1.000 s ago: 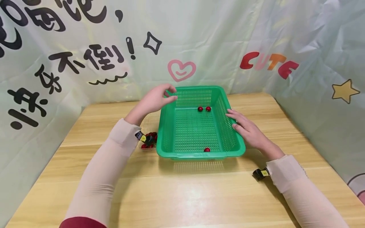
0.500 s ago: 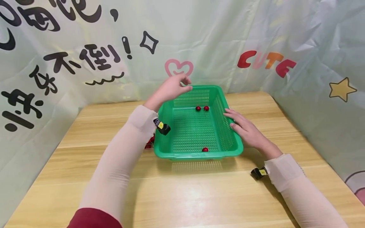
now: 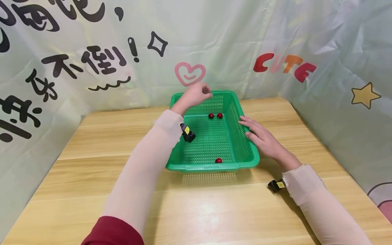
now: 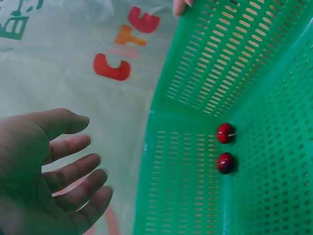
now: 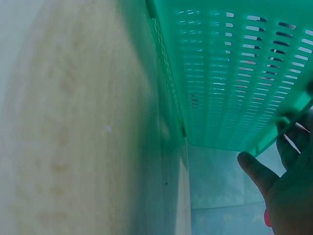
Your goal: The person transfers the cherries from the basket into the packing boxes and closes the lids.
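Note:
A green plastic basket with slotted walls stands on the table. Inside lie two cherries together at the far wall, and a single cherry near the front wall. My left hand is above the basket's far left rim. In the left wrist view its fingers are spread apart and slightly bent, holding nothing. My right hand rests against the right rim with relaxed fingers, the fingertips just over the edge; the right wrist view shows the thumb extended beside the outer wall.
The wooden table extends around the basket. A printed curtain hangs close behind the table's far edge, and another stretch runs along the right side. My left forearm crosses the basket's left rim.
My left hand has moved right, across the basket's far left part. The pile of cherries left of the basket is now hidden behind my left arm. My right hand stays at the rim.

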A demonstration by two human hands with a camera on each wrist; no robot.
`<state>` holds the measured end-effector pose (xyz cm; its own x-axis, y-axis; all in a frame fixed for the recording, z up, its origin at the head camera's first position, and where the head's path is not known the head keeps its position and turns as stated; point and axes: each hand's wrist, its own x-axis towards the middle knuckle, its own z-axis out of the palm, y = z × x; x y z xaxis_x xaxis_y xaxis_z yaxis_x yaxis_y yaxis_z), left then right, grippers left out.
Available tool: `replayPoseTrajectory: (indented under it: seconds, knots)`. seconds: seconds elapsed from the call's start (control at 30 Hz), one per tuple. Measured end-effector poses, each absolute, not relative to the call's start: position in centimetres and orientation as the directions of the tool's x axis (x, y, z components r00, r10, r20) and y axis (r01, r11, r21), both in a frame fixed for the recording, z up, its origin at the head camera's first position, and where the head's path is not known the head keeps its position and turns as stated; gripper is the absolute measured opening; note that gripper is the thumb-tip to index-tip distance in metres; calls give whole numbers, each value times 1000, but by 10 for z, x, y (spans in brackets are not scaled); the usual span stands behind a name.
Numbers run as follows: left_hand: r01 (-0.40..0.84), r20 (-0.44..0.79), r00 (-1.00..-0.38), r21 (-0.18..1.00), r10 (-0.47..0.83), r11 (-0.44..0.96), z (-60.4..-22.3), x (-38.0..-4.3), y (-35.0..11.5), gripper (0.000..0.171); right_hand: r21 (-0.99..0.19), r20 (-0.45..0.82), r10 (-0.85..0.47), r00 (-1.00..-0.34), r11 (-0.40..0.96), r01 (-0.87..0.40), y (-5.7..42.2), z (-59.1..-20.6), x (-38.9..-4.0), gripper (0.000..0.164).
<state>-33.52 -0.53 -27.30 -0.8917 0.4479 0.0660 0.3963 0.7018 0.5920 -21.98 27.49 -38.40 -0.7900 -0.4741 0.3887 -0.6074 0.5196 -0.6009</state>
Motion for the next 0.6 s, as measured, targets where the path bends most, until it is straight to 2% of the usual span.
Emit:
replayPoseTrajectory:
  seconds: [0.2,0.6]
  knots:
    - [388,33,-896,541,442,746,-292,-343,7,26,-604,381,-470,-796,526,-599,275,-385,-220,43]
    - [428,-61,-875,362,479,828,-324,-352,24,40,-610,371,-466,-803,529,-589,274,-383,-218,44]
